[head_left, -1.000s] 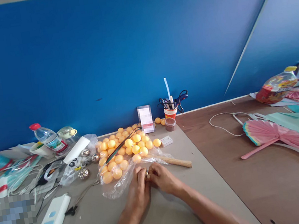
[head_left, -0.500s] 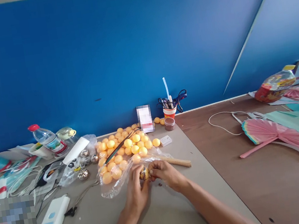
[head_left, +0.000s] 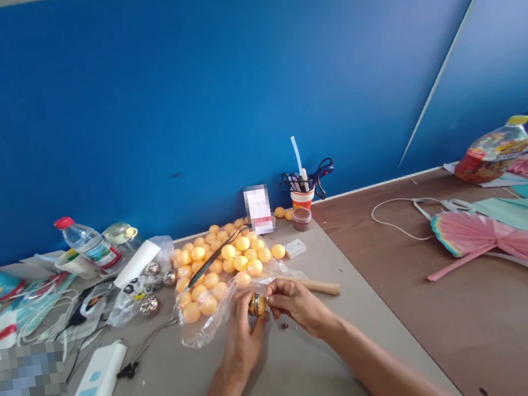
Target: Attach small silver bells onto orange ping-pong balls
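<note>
My left hand (head_left: pixel 242 333) is wrapped round an orange ball (head_left: pixel 259 304) with dark, shiny bits on its surface, holding it just above the grey table. The fingertips of my right hand (head_left: pixel 292 303) are pinched together close to the ball's right side. Whatever they hold is too small to make out. Beneath my right hand a small dark piece (head_left: pixel 284 326) lies on the table. Just beyond both hands, a clear plastic bag (head_left: pixel 200 334) spreads out with many orange balls (head_left: pixel 208 303) in and around it.
Silvery covered balls (head_left: pixel 150 306) and a red-capped bottle (head_left: pixel 96 249) are at left, near a white power strip (head_left: pixel 99 394). Behind my right hand lie thin sticks (head_left: pixel 324 287), a small white box (head_left: pixel 295 249) and a brown tub (head_left: pixel 301 219). A pink paper fan (head_left: pixel 473 236) rests at right.
The view has shifted slightly, so the scene sits a little further right. My right fingertips have drawn slightly away from the ball, which stays in my left hand.
</note>
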Demonstrator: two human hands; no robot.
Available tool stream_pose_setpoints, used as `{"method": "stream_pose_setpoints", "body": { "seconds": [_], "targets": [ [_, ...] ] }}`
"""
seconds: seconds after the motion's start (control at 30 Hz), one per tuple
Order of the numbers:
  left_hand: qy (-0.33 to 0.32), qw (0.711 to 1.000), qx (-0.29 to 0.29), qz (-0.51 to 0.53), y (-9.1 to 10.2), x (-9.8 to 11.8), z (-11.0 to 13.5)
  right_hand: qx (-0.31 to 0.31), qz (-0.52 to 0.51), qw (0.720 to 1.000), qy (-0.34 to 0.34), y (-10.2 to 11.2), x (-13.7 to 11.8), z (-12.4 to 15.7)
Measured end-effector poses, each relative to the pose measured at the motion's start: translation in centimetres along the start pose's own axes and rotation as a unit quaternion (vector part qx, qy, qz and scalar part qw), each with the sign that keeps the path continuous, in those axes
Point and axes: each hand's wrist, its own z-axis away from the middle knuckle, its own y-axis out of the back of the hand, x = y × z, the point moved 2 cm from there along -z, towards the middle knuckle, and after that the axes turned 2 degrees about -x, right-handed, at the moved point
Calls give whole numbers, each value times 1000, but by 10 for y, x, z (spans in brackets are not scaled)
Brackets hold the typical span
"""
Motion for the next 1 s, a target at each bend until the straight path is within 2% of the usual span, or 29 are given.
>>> {"method": "stream_pose_setpoints", "body": {
  "seconds": [0.17,0.37,0.73,1.0],
  "targets": [
    [-14,1000,-5,-11,-2,-4,3,8,32,999,-11,-3,6,0],
    [-25,999,-12,-26,-3,-5,4,41,26,998,-49,-1,21,-3],
    [-32,998,-33,-50,-4,-6,7,41,34,997,-62,-3,23,-4],
    [-35,995,-44,-77,-3,-1,8,70,72,992,-77,-7,23,-2]
  ]
}}
